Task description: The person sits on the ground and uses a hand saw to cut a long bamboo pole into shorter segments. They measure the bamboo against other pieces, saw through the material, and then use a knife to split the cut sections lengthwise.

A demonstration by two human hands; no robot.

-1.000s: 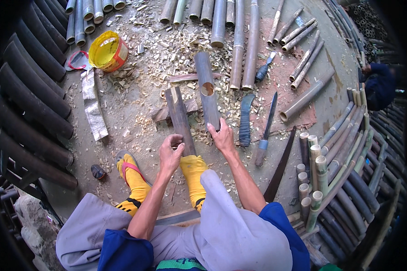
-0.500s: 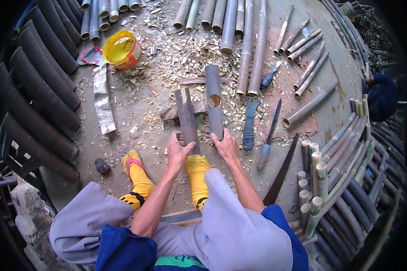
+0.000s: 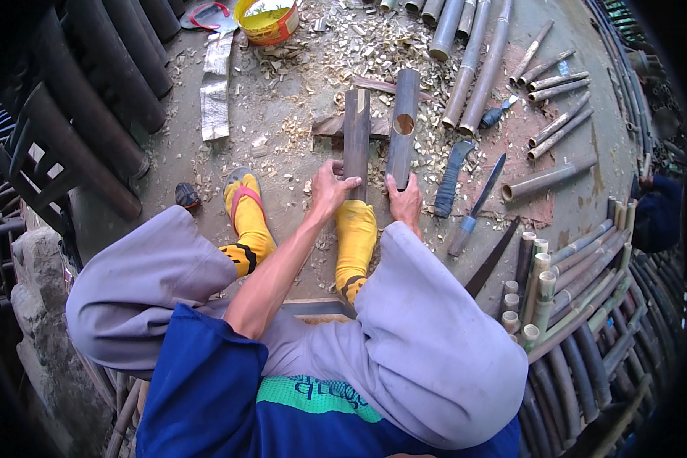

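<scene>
Two dark bamboo tubes lie side by side on the ground, pointing away from me. My left hand (image 3: 333, 188) is closed at the near end of the left tube (image 3: 356, 137), its thumb laid against the tube's side. This tube has a pale cut notch at its far end, and its near end meets my yellow-socked foot (image 3: 356, 237). My right hand (image 3: 406, 203) grips the near end of the right tube (image 3: 400, 159), which has an oval hole cut in its upper face. A wooden block (image 3: 328, 127) lies crosswise beneath the left tube.
Right of the tubes lie a dark-wrapped blade (image 3: 452, 179), a pointed knife (image 3: 481, 198) and a saw (image 3: 493, 258). Bamboo poles (image 3: 466, 65) and wood chips spread beyond. A yellow bucket (image 3: 271, 32) stands far left; stacked bamboo (image 3: 580, 267) fills the right side.
My view has shifted, so the scene sits higher and farther right in the picture. Both hands stay at the near ends of the two tubes.
</scene>
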